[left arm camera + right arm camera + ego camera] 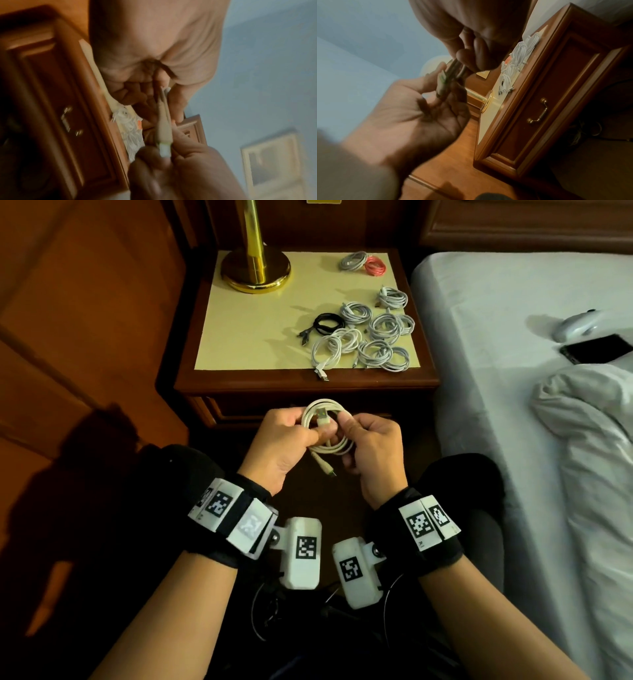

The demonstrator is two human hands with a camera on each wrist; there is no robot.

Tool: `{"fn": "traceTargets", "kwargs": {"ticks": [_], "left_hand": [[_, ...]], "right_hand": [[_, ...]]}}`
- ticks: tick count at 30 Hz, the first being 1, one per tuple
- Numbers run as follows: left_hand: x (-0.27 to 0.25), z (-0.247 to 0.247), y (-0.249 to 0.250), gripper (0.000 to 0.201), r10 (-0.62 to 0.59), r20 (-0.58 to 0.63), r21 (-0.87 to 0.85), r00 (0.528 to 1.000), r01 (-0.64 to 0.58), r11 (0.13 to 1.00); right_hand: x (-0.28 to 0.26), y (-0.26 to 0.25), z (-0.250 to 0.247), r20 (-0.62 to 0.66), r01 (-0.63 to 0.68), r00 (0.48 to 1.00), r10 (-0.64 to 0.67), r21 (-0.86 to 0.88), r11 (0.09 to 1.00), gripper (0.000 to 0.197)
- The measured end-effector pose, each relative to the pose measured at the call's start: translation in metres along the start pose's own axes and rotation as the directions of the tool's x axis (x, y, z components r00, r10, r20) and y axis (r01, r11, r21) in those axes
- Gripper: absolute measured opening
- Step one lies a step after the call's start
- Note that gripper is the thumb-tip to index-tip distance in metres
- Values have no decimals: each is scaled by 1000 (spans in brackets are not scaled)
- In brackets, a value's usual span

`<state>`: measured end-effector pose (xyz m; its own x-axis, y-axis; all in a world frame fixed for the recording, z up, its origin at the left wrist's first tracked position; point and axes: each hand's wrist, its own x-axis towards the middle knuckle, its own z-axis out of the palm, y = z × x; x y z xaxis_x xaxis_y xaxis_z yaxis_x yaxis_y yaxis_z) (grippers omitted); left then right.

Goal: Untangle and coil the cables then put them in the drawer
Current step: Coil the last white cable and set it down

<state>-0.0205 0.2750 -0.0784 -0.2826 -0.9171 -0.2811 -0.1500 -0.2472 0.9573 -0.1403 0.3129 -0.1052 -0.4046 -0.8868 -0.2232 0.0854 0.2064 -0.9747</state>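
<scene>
A cream-white cable [328,409] is wound into a small coil that both hands hold up in front of the nightstand's closed drawer [537,108]. My left hand [297,430] grips the coil's left side, with its thumb by the USB plug [322,418]. My right hand [353,429] pinches the coil's right side. The other plug [325,468] hangs loose below the hands. In the left wrist view the cable [164,129] runs between the fingers of both hands. In the right wrist view the cable [452,70] is dark and blurred between the fingertips.
On the nightstand top [246,330] lie several coiled white cables [383,326], a black one [323,322] and a red one [375,266], beside a brass lamp base [255,270]. A bed [496,412] to the right carries a phone [596,349] and a white mouse [579,327].
</scene>
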Motion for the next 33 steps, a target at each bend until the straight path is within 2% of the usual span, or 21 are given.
{"fn": "traceTargets", "kwargs": {"ticks": [2,4,9,14,16,19,21,26,28,30,32,33], "left_hand": [[1,1,-7,11,-66,-25,-240,997,58,969],[3,0,-11,9,-106,-32,-361,994,88,929],[6,-4,-17,9,-169,12,-227,986,167,959],[6,-9,-13,22,-49,175,-444,983,123,888],[10,-9,-13,22,-68,162,-474,984,138,870],[21,-8,-15,10,-134,81,-356,988,154,922],[29,-13,-15,5,-156,85,-301,984,175,937],[52,-24,-6,17,-74,174,-476,982,150,867],[68,-24,0,16,-80,142,-451,987,136,882],[93,-28,4,24,-84,74,-369,994,105,923],[127,-36,5,27,-62,-57,-264,996,45,963],[150,-43,1,26,-40,-160,-153,986,15,988]], "right_hand": [[4,-2,-1,11,16,1000,-15,-27,1000,34],[5,-2,-2,8,11,1000,-11,-33,999,34],[4,-2,-4,-12,-11,1000,12,27,1000,33],[6,-5,-1,43,-63,997,59,104,993,32],[7,-7,1,31,-64,998,61,93,994,31],[13,-7,3,10,-33,999,32,55,998,29],[18,-6,5,36,-32,999,30,55,998,27],[38,-14,13,123,-34,992,24,78,996,25],[53,-16,18,98,13,995,-16,30,999,24],[73,-16,21,66,31,997,-32,9,999,24],[93,-17,20,31,16,999,-16,2,1000,24],[105,-18,20,15,0,1000,0,-7,1000,24]]}}
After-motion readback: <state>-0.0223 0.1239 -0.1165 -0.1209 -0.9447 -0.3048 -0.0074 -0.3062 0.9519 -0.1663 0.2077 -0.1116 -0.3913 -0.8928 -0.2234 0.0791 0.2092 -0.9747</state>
